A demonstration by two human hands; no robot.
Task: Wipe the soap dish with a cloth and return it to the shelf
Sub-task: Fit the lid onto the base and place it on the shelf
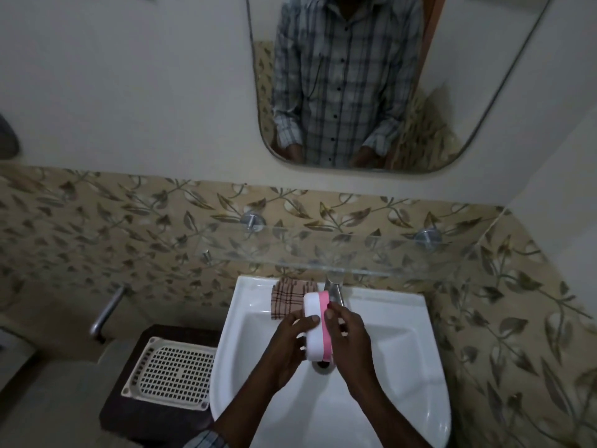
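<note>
Head view: one wide-angle look down at a washbasin, with a wall mirror above it.
Landmark: one white sink (381, 412); every place below is given relative to it.
Hands: two, both over the sink's bowl.
Left hand (292, 342): fingers curled around the white side of the soap dish, gripping it.
Right hand (347, 341): closed on the dish's pink side, thumb and fingertips pressed against the pink edge.
Soap dish (315, 328): one, white with a pink part, held on edge between the two hands above the sink's bowl, over the drain.
Drain (323, 366): one, partly hidden below the dish.
Cloth (290, 299): one, checked in brown and pink, lying on the sink's back rim to the left of the tap, one edge hanging into the bowl; neither hand touches it.
Tap (335, 291): one, metal, at the middle of the sink's back rim, just behind the dish.
Shelf (371, 253): one, clear glass, on the wall above the sink's back rim.
Shelf mounts (252, 220): two round metal ones, seen behind the glass.
Plastic tray (172, 373): one, cream with a grid base, on a dark stand just left of the sink.
Mirror (381, 92): one, above the shelf, reflecting a person in a checked shirt.
</note>
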